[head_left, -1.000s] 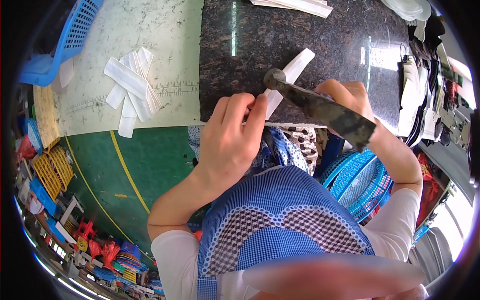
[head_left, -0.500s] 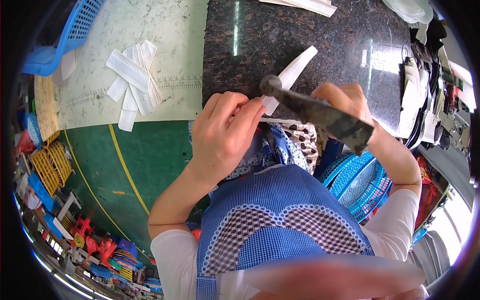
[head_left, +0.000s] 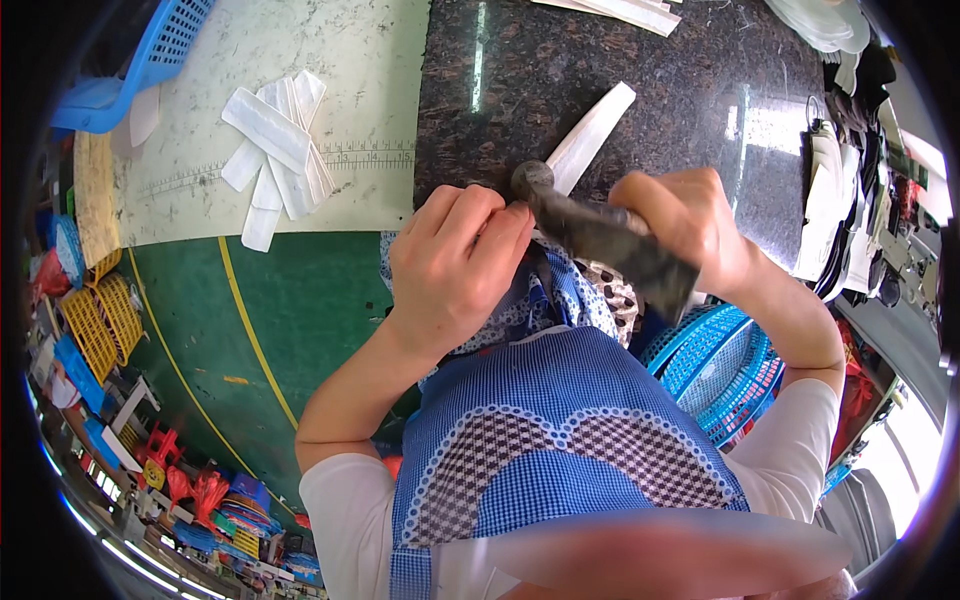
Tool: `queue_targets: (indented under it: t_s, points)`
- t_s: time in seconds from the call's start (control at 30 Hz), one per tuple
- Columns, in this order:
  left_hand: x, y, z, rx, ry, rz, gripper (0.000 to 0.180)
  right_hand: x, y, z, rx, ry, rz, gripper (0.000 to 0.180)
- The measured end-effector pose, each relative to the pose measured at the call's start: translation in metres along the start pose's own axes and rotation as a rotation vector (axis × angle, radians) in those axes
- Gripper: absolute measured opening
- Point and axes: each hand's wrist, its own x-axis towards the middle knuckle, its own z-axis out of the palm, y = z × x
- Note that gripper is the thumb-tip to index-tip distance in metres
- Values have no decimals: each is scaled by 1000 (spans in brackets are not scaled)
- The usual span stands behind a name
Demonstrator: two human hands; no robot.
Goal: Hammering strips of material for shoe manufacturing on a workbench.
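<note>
My right hand (head_left: 692, 226) is closed around a dark, worn hammer (head_left: 612, 240), its head tilted with the rounded end over the near part of a white strip (head_left: 597, 130). The strip lies slanting on a dark speckled stone slab (head_left: 690, 90), its far end bare. Close to the slab's front edge, my left hand (head_left: 455, 262) has its fingertips pinched together at the strip's near end. That end is hidden by the hammer head and my fingers. Whether the hammer touches the strip, I cannot tell.
Several white strips (head_left: 283, 150) are piled on the pale board (head_left: 345, 60) with a ruler scale, left of the slab. More strips (head_left: 635, 12) lie at the slab's far edge. A blue basket (head_left: 165, 50) stands far left; blue baskets (head_left: 715, 365) sit below the slab at right.
The hammer has swung slightly left and its head has come lower in view, covering more of the strip's near end. My left hand stays pinched in nearly the same place.
</note>
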Motion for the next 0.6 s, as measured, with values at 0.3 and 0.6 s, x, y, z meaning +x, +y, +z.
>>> queue_targets:
  t_s: [0.3,0.6]
  points:
    - [10,0,0,-39,-47,-31,27,-5,-5,3,146,119,143,15]
    - [40,-15,-13,119,-370,323,25,-67,-7,6,641,707,617,18]
